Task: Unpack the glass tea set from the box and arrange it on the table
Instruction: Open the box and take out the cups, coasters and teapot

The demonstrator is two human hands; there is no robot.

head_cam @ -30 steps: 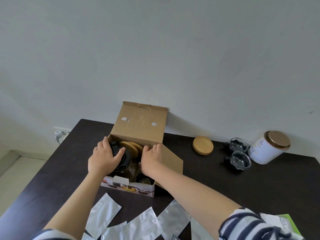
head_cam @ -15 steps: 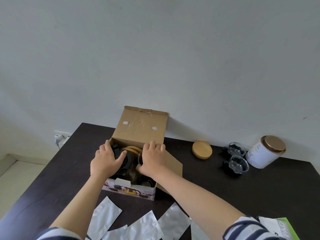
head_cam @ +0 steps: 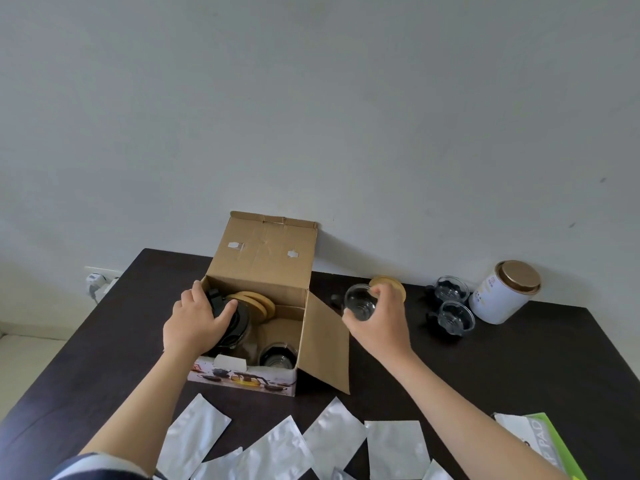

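An open cardboard box (head_cam: 263, 258) stands on the dark table (head_cam: 519, 368) with its lid flap up. My left hand (head_cam: 194, 323) grips the dark glass teapot (head_cam: 237, 320) inside the box. Bamboo coasters (head_cam: 258, 303) lean behind the teapot, and another glass cup (head_cam: 277, 356) sits in the box's near right corner. My right hand (head_cam: 381, 320) holds a clear glass cup (head_cam: 358, 301) in the air just right of the box. Two glass cups (head_cam: 450, 308) stand on the table at the right. A bamboo coaster (head_cam: 398, 289) lies partly hidden behind my right hand.
A white tin (head_cam: 502, 296) with a bronze lid stands at the back right near the wall. Several silver foil pouches (head_cam: 332, 441) lie along the table's near edge. A green booklet (head_cam: 540, 441) lies at the near right. A wall socket (head_cam: 93, 282) is left of the table.
My right hand has lifted a glass cup out of the box and carried it to the right. My left hand stays on the teapot.
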